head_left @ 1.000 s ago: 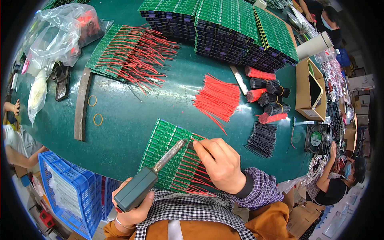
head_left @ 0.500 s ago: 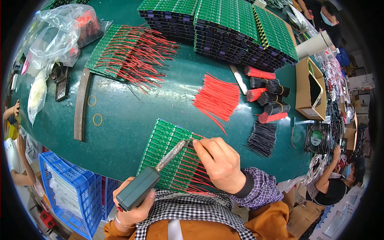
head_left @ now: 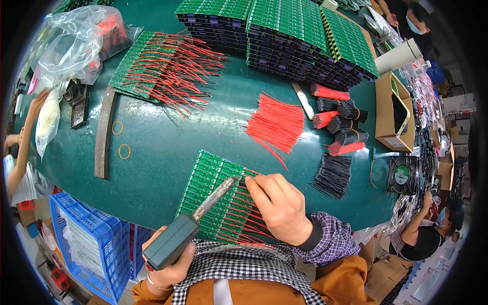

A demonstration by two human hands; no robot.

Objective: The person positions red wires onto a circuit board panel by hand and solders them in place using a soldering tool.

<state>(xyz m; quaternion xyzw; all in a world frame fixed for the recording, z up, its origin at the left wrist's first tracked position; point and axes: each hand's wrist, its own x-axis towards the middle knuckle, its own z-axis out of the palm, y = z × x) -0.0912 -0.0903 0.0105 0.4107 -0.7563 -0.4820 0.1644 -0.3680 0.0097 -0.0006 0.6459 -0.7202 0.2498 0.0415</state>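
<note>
Green circuit-board panel (head_left: 211, 190): near centre of the green table (head_left: 152, 168), flat, red leads along its right edge. Judged thin, stiff, light, brittle at joints; best held by its edges.
Soldering iron (head_left: 190, 223): left hand (head_left: 168, 267) closed round its grey handle, tip on the panel.
Red wire (head_left: 249, 180): pinched between right hand (head_left: 282, 208) fingertips; limp, light.

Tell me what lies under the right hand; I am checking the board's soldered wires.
Under the right hand lies the green circuit-board panel with red wires fanning out. The wire pinched beneath the fingers stays covered.
</note>
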